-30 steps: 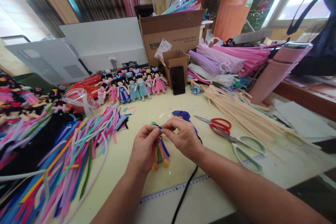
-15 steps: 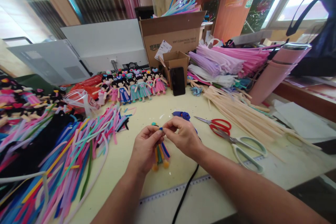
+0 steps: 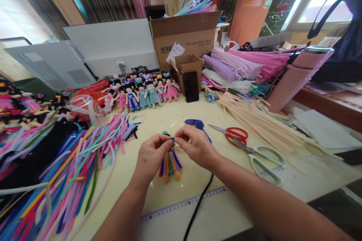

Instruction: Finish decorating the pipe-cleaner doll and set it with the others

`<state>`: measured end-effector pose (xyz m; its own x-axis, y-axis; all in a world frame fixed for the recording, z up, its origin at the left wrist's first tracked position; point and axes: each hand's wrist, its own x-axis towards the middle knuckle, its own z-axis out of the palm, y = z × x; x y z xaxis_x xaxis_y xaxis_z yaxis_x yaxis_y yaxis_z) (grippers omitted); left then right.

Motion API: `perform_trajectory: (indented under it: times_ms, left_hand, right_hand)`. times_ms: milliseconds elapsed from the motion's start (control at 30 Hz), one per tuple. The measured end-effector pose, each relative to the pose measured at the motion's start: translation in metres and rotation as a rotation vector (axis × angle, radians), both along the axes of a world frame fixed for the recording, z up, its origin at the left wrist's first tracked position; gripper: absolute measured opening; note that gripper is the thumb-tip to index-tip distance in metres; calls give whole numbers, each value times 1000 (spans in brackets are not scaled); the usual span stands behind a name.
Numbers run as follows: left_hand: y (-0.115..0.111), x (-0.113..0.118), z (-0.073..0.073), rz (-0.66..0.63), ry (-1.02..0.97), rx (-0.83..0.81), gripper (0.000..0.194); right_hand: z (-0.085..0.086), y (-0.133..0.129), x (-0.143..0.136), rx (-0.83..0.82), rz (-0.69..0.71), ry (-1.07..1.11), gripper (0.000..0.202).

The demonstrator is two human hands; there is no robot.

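Note:
Between my two hands is a small blue piece of pipe cleaner (image 3: 172, 139), its ends mostly hidden by fingertips. My left hand (image 3: 149, 157) pinches it from the left with thumb and forefinger. From the right, my right hand (image 3: 195, 146) pinches it in the same way, the fingers curled. Just beneath them a pipe-cleaner doll (image 3: 170, 163) lies on the table, with a striped skirt in blue, yellow and green and round orange-yellow feet. The hands cover most of its upper body. A blue glue gun (image 3: 195, 123) rests behind my right hand.
Red-handled scissors (image 3: 237, 135) and white-and-green-handled scissors (image 3: 267, 162) lie to the right, near beige pipe cleaners (image 3: 254, 120). Loose coloured pipe cleaners (image 3: 82, 165) cover the left. Finished dolls (image 3: 144, 92) and a phone (image 3: 190, 86) stand behind. A black cord (image 3: 199, 203) crosses a ruler (image 3: 181, 208).
My left hand has shifted slightly left and up, so more of the doll's striped skirt shows. Both hands still pinch the blue piece. The whole view has drifted a little.

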<state>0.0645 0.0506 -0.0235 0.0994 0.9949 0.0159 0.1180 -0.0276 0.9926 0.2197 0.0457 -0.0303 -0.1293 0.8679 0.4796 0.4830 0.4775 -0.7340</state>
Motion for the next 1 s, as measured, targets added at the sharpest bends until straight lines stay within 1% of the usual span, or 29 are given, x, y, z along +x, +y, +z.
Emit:
perform_trajectory:
  times_ms: [100, 233, 333, 400, 500, 567, 767, 867, 1000]
  left_hand:
    - [1, -1, 0, 4, -9, 6, 17]
    - [5, -3, 1, 39, -90, -43, 20]
    - [7, -4, 1, 47, -130, -72, 21]
    - [7, -4, 1, 35, -122, -73, 21]
    - [5, -2, 1, 7, -73, -51, 20]
    - [4, -1, 1, -10, -34, -36, 19]
    - [3, -3, 0, -79, 59, 1, 19]
    - [3, -7, 2, -138, 56, -13, 18]
    - [4, -11, 4, -213, -7, -71, 19]
  right_hand:
    - [0, 1, 1, -14, -14, -8, 12]
    - [-1, 3, 4, -80, -37, 3, 12]
    - [-5, 4, 5, -102, 9, 50, 9]
    - [-7, 4, 4, -107, 47, 109, 10]
    - [-9, 4, 2, -139, 73, 180, 7]
    - [-9, 4, 1, -144, 71, 189, 5]
    - [-3, 2, 4, -129, 65, 110, 7]
    - [-1, 3, 7, -120, 119, 70, 9]
    - [2, 4, 13, -78, 199, 0, 9]
